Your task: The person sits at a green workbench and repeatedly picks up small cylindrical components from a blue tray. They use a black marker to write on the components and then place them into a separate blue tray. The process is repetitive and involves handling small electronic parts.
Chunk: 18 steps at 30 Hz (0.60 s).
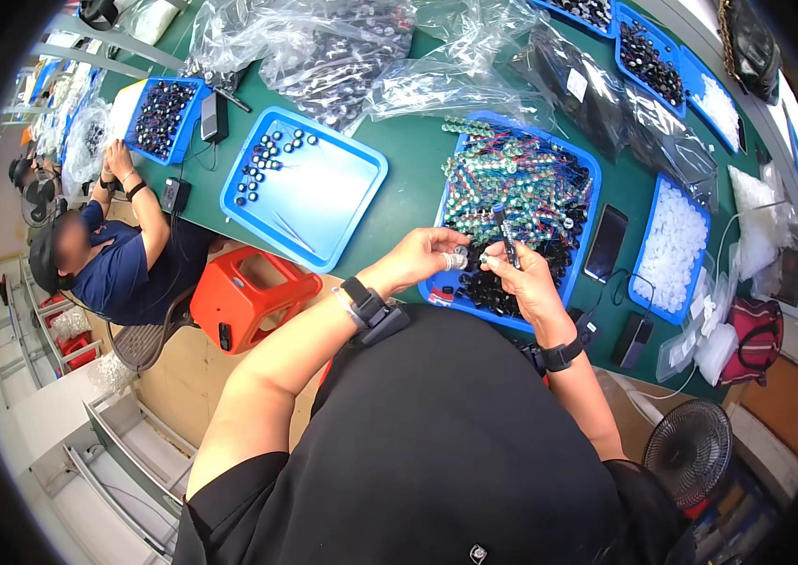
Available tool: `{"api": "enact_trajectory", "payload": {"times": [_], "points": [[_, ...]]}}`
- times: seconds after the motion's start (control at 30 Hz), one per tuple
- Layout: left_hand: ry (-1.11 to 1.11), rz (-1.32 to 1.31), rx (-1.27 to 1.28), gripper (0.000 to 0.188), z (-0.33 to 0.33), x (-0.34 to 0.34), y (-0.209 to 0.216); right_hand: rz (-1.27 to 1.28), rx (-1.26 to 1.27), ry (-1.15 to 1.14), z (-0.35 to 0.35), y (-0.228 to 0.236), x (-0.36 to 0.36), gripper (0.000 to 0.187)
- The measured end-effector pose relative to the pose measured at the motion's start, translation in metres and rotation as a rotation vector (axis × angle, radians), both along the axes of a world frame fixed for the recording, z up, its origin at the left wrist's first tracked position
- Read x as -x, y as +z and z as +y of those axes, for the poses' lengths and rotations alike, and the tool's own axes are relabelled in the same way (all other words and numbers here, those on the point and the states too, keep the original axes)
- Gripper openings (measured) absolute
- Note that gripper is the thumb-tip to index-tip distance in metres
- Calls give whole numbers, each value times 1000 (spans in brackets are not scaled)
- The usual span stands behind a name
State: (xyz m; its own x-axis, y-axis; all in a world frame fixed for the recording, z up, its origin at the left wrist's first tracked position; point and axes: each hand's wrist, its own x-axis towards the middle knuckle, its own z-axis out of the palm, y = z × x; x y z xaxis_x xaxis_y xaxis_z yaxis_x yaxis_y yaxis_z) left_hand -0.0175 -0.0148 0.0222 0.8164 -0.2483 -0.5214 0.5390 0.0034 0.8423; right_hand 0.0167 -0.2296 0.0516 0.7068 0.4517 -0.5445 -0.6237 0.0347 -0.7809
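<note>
Hands over a filled blue tray [591, 202], right of centre in the frame. The left hand [425, 256] pinches a small pale round piece [456, 258], presumably at the fingertips for fine control. The right hand [529, 281] grips a dark pen-like tool [507, 235], its fingertips meeting near a second small piece [486, 261]; whether that is pinched cannot be told. Below, wired strips [502, 179] and black parts [488, 290] lie heaped apart, probably grouped by kind within reach.
</note>
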Motion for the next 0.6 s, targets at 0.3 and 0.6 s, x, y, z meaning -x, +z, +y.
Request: {"api": "enact_trajectory", "payload": {"times": [0.3, 0.6], "points": [[104, 14, 148, 44, -10, 4, 44, -118, -31, 21, 14, 14, -2, 14], [73, -84, 84, 49, -15, 11, 43, -129, 45, 23, 17, 13, 0, 11]]}}
